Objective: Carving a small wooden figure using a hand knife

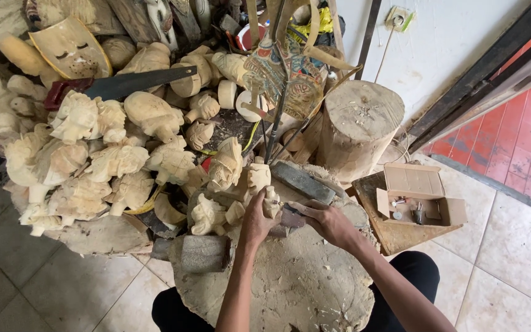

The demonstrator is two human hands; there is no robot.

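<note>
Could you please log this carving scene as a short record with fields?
Setting: tiled floor, wide rough wooden slab as work surface
Left hand: grips a small pale carved wooden figure
Right hand: holds a dark tool against that figure
Left of hands: heap of pale unpainted wooden carvings
Right: open cardboard box beside a cut log stump
Behind: dark-bladed saw with red handle

Brightness: I see even, soft daylight, fairly bright.
Source: it seems to enter from the doorway (511, 117) at upper right.
Shadows: weak and diffuse; darker gaps between the pale wood carvings (93, 160).
Glare: none I can find; the white wall (456, 43) is bright, not blown out.
Blur: centre sharp.
Distortion: wide-angle bending at edges; floor tiles (511, 246) curve.
</note>
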